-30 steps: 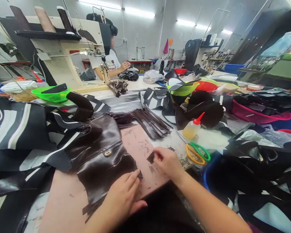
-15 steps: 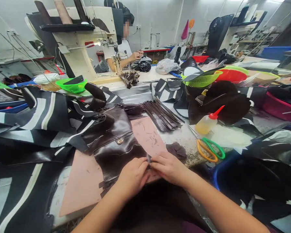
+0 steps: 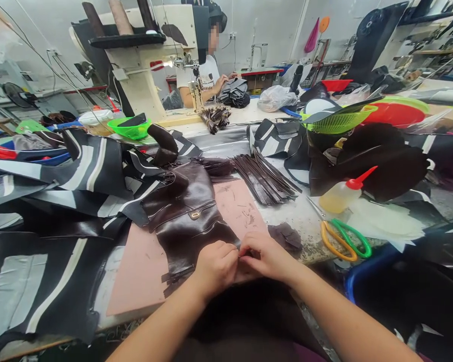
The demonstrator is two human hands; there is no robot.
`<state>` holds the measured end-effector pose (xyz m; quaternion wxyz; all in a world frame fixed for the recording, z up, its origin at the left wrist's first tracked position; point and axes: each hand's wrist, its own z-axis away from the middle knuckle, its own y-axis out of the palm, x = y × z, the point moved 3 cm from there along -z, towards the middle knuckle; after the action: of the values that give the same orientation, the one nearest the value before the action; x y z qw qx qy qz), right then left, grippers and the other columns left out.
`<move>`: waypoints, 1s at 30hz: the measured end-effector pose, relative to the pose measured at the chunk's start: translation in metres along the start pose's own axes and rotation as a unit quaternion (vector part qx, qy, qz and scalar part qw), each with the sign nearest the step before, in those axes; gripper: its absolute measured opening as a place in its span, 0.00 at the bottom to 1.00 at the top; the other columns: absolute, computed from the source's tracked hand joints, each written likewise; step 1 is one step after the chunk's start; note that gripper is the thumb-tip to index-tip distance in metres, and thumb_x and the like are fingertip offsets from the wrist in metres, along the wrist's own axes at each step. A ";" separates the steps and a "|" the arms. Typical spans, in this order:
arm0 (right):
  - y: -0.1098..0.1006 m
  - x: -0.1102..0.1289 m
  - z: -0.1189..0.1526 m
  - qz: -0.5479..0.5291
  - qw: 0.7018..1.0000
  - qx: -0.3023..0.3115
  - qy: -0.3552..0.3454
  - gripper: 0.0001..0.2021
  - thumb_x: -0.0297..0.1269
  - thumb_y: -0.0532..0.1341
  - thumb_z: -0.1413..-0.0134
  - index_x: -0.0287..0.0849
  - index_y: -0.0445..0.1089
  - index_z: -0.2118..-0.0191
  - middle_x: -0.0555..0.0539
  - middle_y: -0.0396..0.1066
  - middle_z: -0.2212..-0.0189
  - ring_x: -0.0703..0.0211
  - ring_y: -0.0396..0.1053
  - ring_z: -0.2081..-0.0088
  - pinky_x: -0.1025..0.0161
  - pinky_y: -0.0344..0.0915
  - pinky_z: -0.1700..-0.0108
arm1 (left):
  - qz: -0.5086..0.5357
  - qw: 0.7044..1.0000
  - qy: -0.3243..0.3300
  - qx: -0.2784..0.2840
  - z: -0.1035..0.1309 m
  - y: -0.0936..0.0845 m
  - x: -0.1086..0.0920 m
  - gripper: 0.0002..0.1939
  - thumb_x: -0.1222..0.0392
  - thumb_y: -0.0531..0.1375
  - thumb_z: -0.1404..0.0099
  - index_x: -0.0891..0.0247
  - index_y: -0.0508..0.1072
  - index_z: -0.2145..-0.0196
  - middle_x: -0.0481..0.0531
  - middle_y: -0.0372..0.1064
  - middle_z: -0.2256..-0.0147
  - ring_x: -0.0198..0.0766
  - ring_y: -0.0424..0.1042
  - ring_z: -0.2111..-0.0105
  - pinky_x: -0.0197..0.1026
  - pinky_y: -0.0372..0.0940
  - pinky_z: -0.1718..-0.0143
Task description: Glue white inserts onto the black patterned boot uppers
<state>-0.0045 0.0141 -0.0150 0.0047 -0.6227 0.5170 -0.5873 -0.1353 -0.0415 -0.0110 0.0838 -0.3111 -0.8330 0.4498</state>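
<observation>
A glossy dark brown leather bag panel (image 3: pixel 189 201) with a small gold-coloured metal fitting (image 3: pixel 195 215) lies over a pink board (image 3: pixel 136 276). At the panel's near right corner, my left hand (image 3: pixel 217 266) is closed on its edge. Right beside it, my right hand (image 3: pixel 268 256) is closed in a pinch, thumb and finger almost touching the left hand. What the right fingertips hold is hidden. Thin dark brown leather strips (image 3: pixel 266 176) lie in a bundle behind the board. To the right of my hands is a dark crumpled scrap (image 3: pixel 286 236).
Scissors (image 3: pixel 345 239) with orange and green handles and a red-tipped glue bottle (image 3: pixel 342 196) lie right. Black pieces with white strips (image 3: pixel 60 271) pile up left. A blue-rimmed bin (image 3: pixel 349 286) stands near right. Behind is a sewing machine (image 3: pixel 136 75), with another person (image 3: pixel 200 75) beyond.
The view has turned slightly left, so things sit further right in the picture. My hands have drawn closer together, and the dark bit seen between the fingertips is now mostly covered.
</observation>
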 end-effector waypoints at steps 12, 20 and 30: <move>0.009 -0.003 0.001 -0.040 0.999 -0.010 0.020 0.11 0.17 0.55 0.56 0.42 0.62 0.75 0.51 0.63 0.73 0.60 0.63 0.66 0.63 0.63 0.62 | 0.013 1.000 -0.002 0.004 0.002 0.001 0.001 0.14 0.67 0.48 0.36 0.66 0.67 0.76 0.52 0.67 0.77 0.35 0.63 0.77 0.36 0.62 0.75; -0.010 -0.005 0.021 -0.144 0.985 -0.066 0.060 0.04 0.31 0.57 0.49 0.44 0.64 0.73 0.46 0.69 0.67 0.57 0.67 0.60 0.56 0.64 0.55 | -0.011 1.000 -0.009 0.026 0.003 0.003 0.000 0.14 0.69 0.48 0.37 0.65 0.66 0.77 0.53 0.66 0.76 0.36 0.63 0.75 0.38 0.62 0.73; -0.018 0.019 0.031 0.038 0.998 0.019 0.036 0.15 0.38 0.49 0.39 0.43 0.73 0.66 0.44 0.71 0.60 0.57 0.68 0.57 0.58 0.66 0.54 | 0.002 0.980 -0.120 0.159 0.014 -0.036 0.013 0.25 0.51 0.50 0.35 0.69 0.58 0.45 0.58 0.69 0.61 0.44 0.68 0.63 0.46 0.65 0.63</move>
<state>0.0257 -0.0087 0.0007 0.0203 -0.5804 0.5290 -0.6188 -0.1673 -0.0584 0.0082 0.0308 -0.2396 -0.7539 0.6110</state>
